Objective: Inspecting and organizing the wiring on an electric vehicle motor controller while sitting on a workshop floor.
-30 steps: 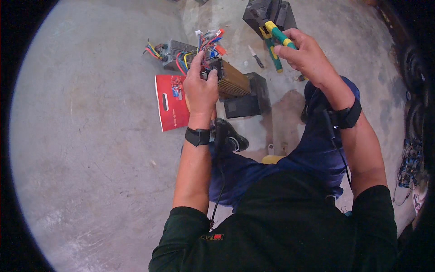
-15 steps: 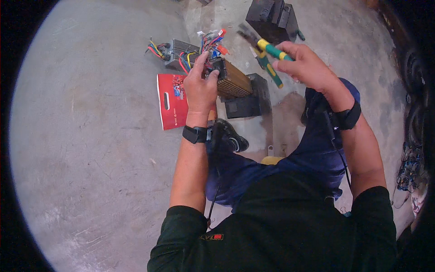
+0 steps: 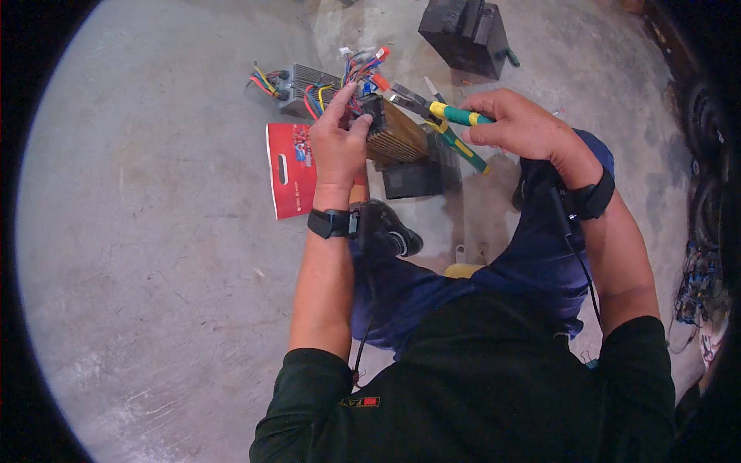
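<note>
My left hand grips the wired end of a bronze finned metal box, its fingers among coloured wires and plugs. That box rests on a black block. My right hand holds long green-and-yellow pliers by the upper handle, the jaws slanting toward the wired end; whether they touch it I cannot tell. A silver finned box with cables lies behind my left hand, and a red printed bag lies beside it. A knife is partly hidden behind the pliers.
A black block stands at the back right on the concrete floor. Black coiled items and tangled wires line the right edge. My legs and shoe are below the boxes; something yellow shows between my legs.
My right hand has brought the pliers down and leftward, their jaws now near the bronze box's wired end. My left hand has shifted slightly, still on the same box.
</note>
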A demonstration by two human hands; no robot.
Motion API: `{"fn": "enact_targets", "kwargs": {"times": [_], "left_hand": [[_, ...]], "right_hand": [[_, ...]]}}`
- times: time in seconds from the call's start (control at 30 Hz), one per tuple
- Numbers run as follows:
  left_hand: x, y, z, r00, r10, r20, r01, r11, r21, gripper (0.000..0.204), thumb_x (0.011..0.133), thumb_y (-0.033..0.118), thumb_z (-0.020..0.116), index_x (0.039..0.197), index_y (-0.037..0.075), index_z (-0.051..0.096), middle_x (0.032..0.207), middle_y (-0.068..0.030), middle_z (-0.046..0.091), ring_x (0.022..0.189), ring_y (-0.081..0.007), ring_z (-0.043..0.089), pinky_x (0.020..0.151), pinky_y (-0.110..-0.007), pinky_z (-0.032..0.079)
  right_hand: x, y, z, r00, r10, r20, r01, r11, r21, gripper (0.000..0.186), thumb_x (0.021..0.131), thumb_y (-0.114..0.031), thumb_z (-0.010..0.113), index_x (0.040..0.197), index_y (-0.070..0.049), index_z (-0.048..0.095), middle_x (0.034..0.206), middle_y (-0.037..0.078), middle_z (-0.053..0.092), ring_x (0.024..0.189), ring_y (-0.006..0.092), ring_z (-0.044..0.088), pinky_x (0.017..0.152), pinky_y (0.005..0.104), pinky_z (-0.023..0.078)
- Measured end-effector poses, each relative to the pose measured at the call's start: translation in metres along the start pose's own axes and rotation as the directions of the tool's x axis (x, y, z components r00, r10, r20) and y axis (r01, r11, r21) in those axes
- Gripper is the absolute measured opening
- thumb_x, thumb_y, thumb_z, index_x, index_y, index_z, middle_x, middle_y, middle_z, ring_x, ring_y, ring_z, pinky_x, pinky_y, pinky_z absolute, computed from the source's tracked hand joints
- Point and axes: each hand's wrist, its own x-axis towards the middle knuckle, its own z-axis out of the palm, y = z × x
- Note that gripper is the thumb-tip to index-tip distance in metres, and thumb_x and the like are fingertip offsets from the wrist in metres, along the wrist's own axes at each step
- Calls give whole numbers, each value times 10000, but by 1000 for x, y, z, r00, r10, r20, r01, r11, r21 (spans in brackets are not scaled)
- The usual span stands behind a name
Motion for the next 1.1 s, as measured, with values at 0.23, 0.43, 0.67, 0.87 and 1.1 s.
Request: {"fn": "enact_targets", "kwargs": {"times": [0.23, 0.43, 0.67, 0.87, 1.1], "left_hand": [[-2, 8, 6, 996, -12, -91, 33, 971, 237, 650, 800, 47, 764, 1413, 79, 549, 883, -103, 692, 737, -194, 649, 715, -330, 542], [2, 8, 10, 997, 55, -47, -43, 973, 227, 615, 786, 48, 764, 1376, 81, 591, 940, -116, 712, 733, -201, 646, 716, -333, 540], [4, 2, 0, 998, -3, 66, -1, 998, 58, 606, 786, 1, 742, 1369, 77, 595, 1064, -155, 722, 792, -191, 675, 749, -318, 547], [1, 4, 3, 1000, 24, -19, -20, 985, 172, 617, 810, 11, 752, 1399, 72, 580, 969, -101, 740, 788, -113, 667, 725, -275, 544], [6, 3, -5, 994, 60, 89, -75, 981, 179, 595, 792, -2, 752, 1365, 89, 617, 1047, -124, 735, 814, -155, 678, 769, -301, 548]], "right_hand": [[-5, 1, 4, 1000, -23, -13, 22, 999, -24, 319, 867, -258, 692, 1043, 7, 681, 732, 28, 609, 664, 121, 556, 606, 317, 440], [-4, 1, 3, 1000, -22, 20, 23, 1000, -14, 314, 879, -262, 687, 1051, 1, 680, 728, 29, 609, 667, 119, 566, 604, 321, 446], [-1, 8, 4, 999, -49, 15, 50, 998, -24, 311, 883, -265, 685, 1051, -4, 679, 722, 24, 603, 659, 113, 557, 599, 321, 437], [-3, 3, 5, 998, -23, 52, 23, 1000, -4, 297, 887, -263, 681, 1042, -9, 681, 726, 19, 604, 654, 107, 551, 593, 311, 436], [-3, -8, 1, 995, 24, 99, -24, 1000, 2, 290, 908, -267, 662, 1046, -12, 681, 724, 1, 605, 647, 97, 547, 592, 297, 437]]}}
